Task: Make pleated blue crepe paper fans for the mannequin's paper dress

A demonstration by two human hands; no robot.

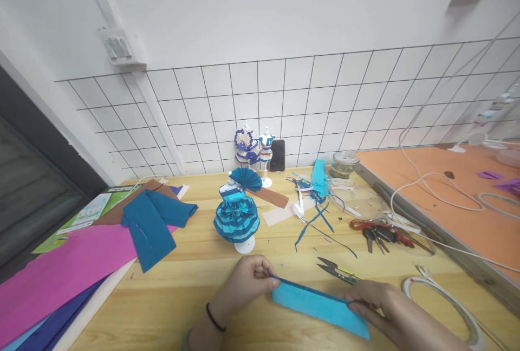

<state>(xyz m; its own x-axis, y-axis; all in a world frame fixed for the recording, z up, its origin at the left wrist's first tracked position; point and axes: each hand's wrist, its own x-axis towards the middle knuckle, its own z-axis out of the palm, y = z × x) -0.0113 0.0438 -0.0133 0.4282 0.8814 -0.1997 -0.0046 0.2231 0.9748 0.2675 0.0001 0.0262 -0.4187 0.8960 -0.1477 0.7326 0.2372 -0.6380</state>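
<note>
A light-blue paper strip with a dark-blue upper edge stretches between my two hands above the wooden table. My left hand pinches its left end between thumb and fingers. At the strip's right side, my right hand closes thumb and fingers on the dark edge. Just beyond the right hand lie small thread snips, blades pointing left. Behind the left hand stands a miniature dress form wearing a ruffled dress of teal and light-blue paper, with a pleated fan at its shoulder.
Paper sheets and folded teal paper lie at left. Two more dress forms and a phone stand by the wall grid. Paper scraps, a glass jar, keys, red-handled scissors and a tape roll sit at right.
</note>
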